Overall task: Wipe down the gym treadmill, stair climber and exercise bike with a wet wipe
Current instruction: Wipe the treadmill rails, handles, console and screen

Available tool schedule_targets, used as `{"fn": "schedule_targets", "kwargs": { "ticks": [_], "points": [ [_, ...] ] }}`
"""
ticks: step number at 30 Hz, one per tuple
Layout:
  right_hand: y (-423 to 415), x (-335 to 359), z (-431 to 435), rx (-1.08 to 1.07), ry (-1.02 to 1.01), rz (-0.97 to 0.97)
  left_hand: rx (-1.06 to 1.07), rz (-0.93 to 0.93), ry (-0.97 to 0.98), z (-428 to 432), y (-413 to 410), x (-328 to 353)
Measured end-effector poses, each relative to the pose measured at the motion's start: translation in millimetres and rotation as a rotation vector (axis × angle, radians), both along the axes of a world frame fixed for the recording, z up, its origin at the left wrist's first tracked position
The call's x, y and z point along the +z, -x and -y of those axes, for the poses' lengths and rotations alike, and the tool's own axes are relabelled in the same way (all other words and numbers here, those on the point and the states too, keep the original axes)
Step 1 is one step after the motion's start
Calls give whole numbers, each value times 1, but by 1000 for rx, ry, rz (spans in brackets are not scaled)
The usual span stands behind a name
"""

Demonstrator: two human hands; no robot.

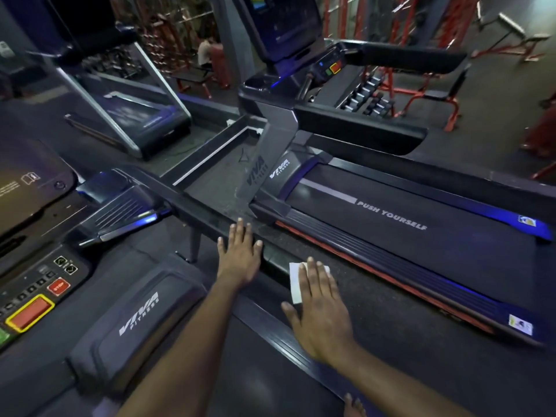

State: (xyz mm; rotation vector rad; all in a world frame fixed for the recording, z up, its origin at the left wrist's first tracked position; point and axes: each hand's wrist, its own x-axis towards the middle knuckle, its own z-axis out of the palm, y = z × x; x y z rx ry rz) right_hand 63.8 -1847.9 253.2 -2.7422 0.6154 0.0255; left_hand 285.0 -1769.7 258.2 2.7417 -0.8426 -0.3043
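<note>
The right hand (pixel 322 311) lies flat, fingers straight and spread, pressing a white wet wipe (pixel 295 285) onto the near treadmill's dark handrail (pixel 195 212). Just left of it and farther forward, the left hand (pixel 240 255) rests open on the same rail, palm down, holding nothing. Left of both hands sits the console (pixel 39 275) with its red stop button (pixel 58 286). To the right runs the neighbouring treadmill (pixel 421 251), its belt marked "PUSH YOURSELF".

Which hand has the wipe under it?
The right hand: it presses the white wipe flat on the dark rail; the left hand rests bare.
</note>
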Motion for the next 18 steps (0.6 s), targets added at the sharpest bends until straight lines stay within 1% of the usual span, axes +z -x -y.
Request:
{"fn": "schedule_targets", "kwargs": {
  "ticks": [2,4,6,7,12,14,16,18],
  "points": [
    [-8,2,0,-63,-6,-2,-135,55,49,-1,12,-3],
    [-32,14,6,-176,-69,-17,-194,46,62,1,19,-6],
    [-52,32,16,-299,-128,-87,-207,23,54,-2,20,-7],
    [-55,37,21,-326,-152,-116,-209,21,48,-3,19,-8],
    [-30,30,22,-414,-184,-95,-236,-2,43,-4,15,-12],
    [-36,31,32,-437,-232,-148,-242,-18,52,-3,13,-13],
    [-48,33,49,-418,-360,-226,-248,-22,51,-3,12,-16],
    [-57,36,64,-427,-639,-212,-248,-24,35,-2,12,-17]
  ]
}}
